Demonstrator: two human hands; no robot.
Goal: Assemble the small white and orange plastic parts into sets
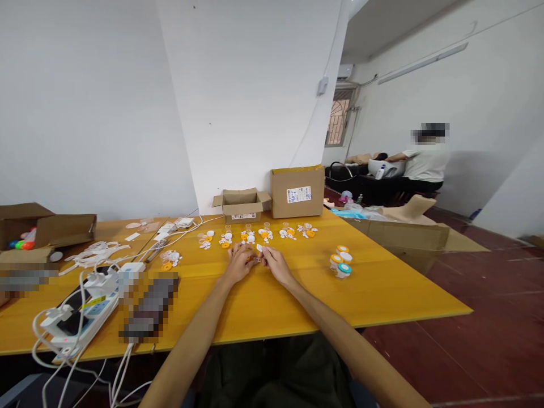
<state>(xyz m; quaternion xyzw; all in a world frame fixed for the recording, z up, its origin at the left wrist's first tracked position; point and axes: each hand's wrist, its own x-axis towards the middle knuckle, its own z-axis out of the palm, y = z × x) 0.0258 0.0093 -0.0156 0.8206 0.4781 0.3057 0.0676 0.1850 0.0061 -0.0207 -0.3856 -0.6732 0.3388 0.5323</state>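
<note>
Golden yellow across the tabletop (382, 294), and here's the closed carton (297, 180), plain brown with a white label (298, 195)! In front of that carton, bright orange parts (225, 245) and white pieces (260, 247) with dark spots; to its right and nearer, jar lids (344, 268) flashing orange, white and teal!

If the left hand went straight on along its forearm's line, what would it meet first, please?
The left hand would probably meet the cluster of white and orange pieces just ahead, though depth is unclear.
</note>
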